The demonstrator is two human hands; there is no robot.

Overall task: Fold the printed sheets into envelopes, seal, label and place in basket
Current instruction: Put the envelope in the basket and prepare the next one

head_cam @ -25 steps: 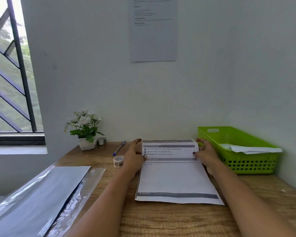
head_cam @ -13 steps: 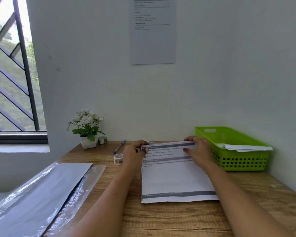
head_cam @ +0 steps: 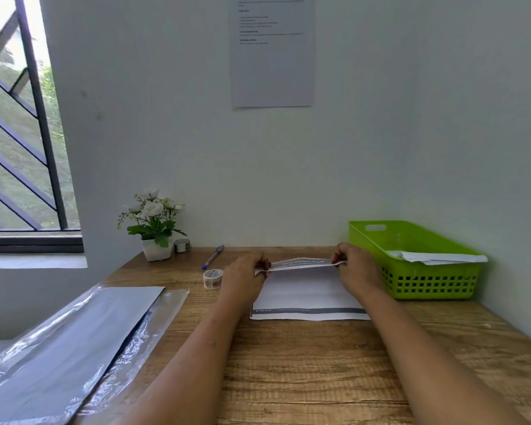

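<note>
Wood-grain counter (head_cam: pixel 288 378) carries everything. Near left lies a big clear plastic sleeve of grey sheets (head_cam: pixel 74 348). Lime-green slotted plastic basket (head_cam: pixel 426 283) sits far right by the wall, with white folded papers (head_cam: pixel 442 257) inside. White printed paper sheet with grey bands (head_cam: pixel 307 294) lies mid-counter, just left of the basket. Its near part is flat with a grey footer band at the near edge. Its far edge is raised off the wood and curled over, showing a printed strip. Left hand (head_cam: pixel 246 271) and right hand (head_cam: pixel 354 268): each grip is a tight pinch on one far corner. Sheet looks thin, light and floppy, so it likely slides on the wood and creases crooked. Best held at both far corners, edges kept square. Small patterned tape roll (head_cam: pixel 212 279) and blue-capped pen (head_cam: pixel 212 257) lie left of the sheet.
</note>
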